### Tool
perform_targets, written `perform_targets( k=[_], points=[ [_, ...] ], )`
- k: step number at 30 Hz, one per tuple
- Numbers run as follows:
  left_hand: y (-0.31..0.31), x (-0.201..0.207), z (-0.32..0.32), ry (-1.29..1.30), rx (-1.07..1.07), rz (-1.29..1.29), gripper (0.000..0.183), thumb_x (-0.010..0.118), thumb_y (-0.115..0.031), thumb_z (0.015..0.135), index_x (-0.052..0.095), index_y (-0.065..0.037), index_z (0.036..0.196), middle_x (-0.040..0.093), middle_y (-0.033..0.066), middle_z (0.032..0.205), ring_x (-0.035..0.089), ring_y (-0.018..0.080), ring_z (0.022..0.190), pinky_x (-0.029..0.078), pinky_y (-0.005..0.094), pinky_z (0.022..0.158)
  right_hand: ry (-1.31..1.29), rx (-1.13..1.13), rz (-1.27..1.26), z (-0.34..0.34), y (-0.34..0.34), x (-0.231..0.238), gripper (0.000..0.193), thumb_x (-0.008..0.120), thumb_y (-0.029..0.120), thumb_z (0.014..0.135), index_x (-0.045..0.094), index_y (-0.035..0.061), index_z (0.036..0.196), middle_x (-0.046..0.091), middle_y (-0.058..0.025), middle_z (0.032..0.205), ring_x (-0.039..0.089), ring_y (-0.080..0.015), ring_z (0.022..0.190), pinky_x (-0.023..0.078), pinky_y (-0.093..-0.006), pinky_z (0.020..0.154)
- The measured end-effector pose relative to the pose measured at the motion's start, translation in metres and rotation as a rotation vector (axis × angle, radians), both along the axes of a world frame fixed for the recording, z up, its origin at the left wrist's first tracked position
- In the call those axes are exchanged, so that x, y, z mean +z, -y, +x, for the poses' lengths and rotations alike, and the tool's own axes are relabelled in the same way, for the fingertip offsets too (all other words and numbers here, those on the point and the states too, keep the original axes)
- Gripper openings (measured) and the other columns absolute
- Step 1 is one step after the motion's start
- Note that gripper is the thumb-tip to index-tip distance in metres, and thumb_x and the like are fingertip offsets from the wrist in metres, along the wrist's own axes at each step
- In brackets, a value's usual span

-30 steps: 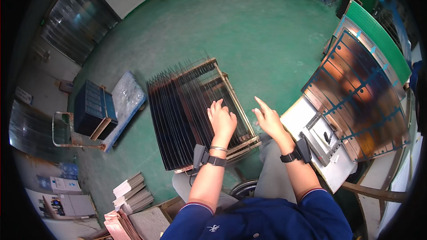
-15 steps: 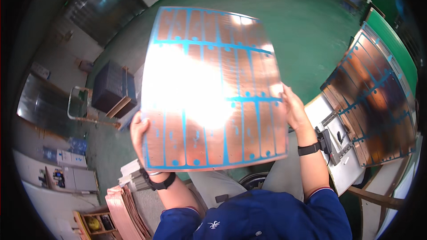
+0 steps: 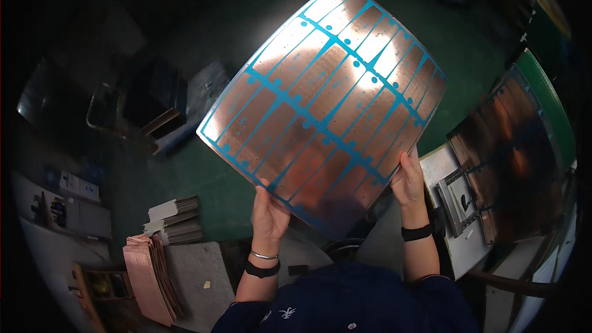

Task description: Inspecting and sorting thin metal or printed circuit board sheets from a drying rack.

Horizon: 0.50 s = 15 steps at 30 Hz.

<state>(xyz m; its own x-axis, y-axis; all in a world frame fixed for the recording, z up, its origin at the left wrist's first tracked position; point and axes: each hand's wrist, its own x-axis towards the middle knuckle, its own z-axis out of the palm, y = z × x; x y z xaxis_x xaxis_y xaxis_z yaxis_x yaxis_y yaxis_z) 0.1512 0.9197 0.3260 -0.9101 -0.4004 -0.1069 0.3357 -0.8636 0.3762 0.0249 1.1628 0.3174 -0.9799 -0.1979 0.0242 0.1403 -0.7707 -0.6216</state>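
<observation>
Left grip [image 3: 270, 216] and right grip [image 3: 409, 184] pinch blue-lined copper panel [image 3: 330, 108] near lower edges; top unsupported, could tip if either loosens.

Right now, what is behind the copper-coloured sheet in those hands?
Past the edges of the copper-coloured sheet, green floor shows, with grey trousers near the sheet's lowest corner. Whatever lies behind its middle is covered, as are most fingers of the left hand and right hand.

A panel [image 3: 327, 105] rests in both hands [image 3: 269, 217] [image 3: 408, 184], a cart [image 3: 208, 86] to its left, a table [image 3: 459, 260] to its right.
</observation>
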Motion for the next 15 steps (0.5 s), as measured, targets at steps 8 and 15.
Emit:
perform_targets(
  k=[8,15],
  points=[
    [0.047,-0.022,0.023,0.225,0.06,-0.244,0.021,0.05,-0.022,0.094,0.055,-0.007,0.109,0.062,0.0032,0.102,0.06,0.0161,0.094,0.051,0.0321,0.083,0.049,-0.224,-0.029,-0.021,-0.103,-0.026,0.046,0.049,0.02,0.093,0.036,0.0,0.133,0.057,-0.0101,0.114,0.057,-0.0189,0.103,0.051,-0.0314,0.082],
    [0.044,0.007,0.02,0.366,0.023,-0.446,0.026,0.048,-0.02,0.095,0.056,0.0,0.111,0.063,0.0084,0.103,0.063,0.0153,0.088,0.052,0.0272,0.075,-0.02,-0.115,0.461,0.001,-0.166,0.005,0.046,0.048,0.024,0.094,0.043,-0.0069,0.128,0.063,-0.015,0.104,0.062,-0.0177,0.089,0.05,-0.0265,0.076]
  ],
)
